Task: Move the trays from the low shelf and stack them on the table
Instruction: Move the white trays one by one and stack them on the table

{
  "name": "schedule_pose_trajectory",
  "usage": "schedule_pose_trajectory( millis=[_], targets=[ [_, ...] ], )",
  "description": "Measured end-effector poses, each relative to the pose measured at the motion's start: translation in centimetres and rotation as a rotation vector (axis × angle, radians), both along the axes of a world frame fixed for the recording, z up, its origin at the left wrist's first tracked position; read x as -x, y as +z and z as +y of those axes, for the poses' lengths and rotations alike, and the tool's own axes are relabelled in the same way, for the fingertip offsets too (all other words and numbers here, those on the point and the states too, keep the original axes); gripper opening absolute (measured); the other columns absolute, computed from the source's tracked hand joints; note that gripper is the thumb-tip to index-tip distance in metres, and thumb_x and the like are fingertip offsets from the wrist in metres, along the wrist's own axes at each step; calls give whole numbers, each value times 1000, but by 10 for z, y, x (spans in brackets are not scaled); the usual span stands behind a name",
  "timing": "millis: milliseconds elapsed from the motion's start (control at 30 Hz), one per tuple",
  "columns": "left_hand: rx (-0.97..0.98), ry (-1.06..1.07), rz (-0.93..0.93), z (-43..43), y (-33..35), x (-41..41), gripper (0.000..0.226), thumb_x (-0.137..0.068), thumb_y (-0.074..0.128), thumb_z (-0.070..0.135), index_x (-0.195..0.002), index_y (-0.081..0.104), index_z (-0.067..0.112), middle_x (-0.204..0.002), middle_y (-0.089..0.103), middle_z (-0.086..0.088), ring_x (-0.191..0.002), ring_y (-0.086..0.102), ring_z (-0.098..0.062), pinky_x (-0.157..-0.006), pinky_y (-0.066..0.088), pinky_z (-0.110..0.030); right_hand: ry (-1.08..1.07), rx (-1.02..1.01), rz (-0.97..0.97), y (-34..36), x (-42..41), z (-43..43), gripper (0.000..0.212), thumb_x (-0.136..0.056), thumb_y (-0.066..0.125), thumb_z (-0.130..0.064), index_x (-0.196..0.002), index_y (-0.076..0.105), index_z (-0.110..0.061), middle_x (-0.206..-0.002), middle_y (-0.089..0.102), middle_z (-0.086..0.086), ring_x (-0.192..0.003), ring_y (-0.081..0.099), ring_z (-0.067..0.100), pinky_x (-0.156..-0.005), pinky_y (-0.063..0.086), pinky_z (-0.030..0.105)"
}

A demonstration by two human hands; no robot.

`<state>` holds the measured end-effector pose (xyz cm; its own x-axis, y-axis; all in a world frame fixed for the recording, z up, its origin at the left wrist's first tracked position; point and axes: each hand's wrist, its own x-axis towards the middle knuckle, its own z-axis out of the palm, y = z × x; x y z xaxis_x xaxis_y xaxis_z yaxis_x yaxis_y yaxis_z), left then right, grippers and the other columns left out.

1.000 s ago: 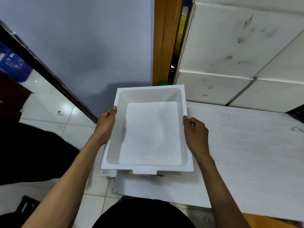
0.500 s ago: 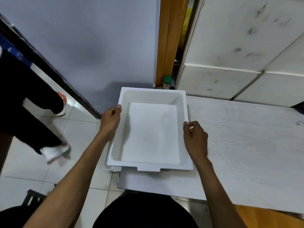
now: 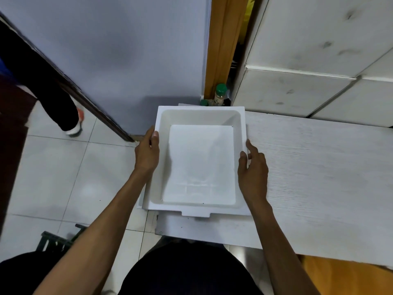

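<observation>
Now my left hand (image 3: pixel 147 155) grips the left rim of the white tray (image 3: pixel 198 161) — it sits atop the stack at the bench's (image 3: pixel 319 177) left end. My right hand (image 3: pixel 253 169) is open, fingers just touching the right rim.

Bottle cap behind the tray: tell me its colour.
Green. The bottle cap shows in the head view, in the gap behind the white tray, beside the wooden post.

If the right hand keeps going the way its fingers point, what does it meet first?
The right hand points away and slightly left, along the white tray's right rim, which its fingertips seem to touch already. Beyond that comes bare table, then probably the white panelled wall; depth is unclear.
</observation>
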<state>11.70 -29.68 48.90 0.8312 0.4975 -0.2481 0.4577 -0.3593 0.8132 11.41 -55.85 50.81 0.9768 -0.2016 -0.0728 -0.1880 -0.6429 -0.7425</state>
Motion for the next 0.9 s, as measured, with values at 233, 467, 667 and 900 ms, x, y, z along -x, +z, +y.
schedule_pose_trajectory(
  millis=[233,467,667,900],
  targets=[
    [10,-44,-10,4,-8,-5,48,-107,31,38,-152,35,25,-151,45,1,-137,43,-21,-103,31,-22,-6,-10,-14,-3,-1,1,40,-102,47,-23,-142,47,-20,-116,59,10,-98,55,13,-86,39,21],
    [-37,-71,-20,5,-7,0,48,-107,27,41,-147,42,21,-139,56,-4,-122,53,-20,-96,40,-27,5,-7,30,-2,-1,1,41,-103,44,-27,-143,44,-22,-117,58,11,-108,56,23,-87,41,25],
    [-40,-25,-54,10,3,21,42,-107,28,35,-141,46,19,-118,57,3,-101,53,-14,-87,44,-28,-16,133,-108,10,5,11,40,-96,54,-27,-135,51,-19,-119,53,8,-115,41,25,-95,43,43],
    [82,118,5,66,-1,49,39,-106,29,41,-127,52,19,-113,64,-7,-86,63,-19,-70,51,-29,88,-77,-219,41,20,80,24,-95,56,-21,-119,58,-17,-104,57,2,-93,55,13,-77,42,11]
  ],
)
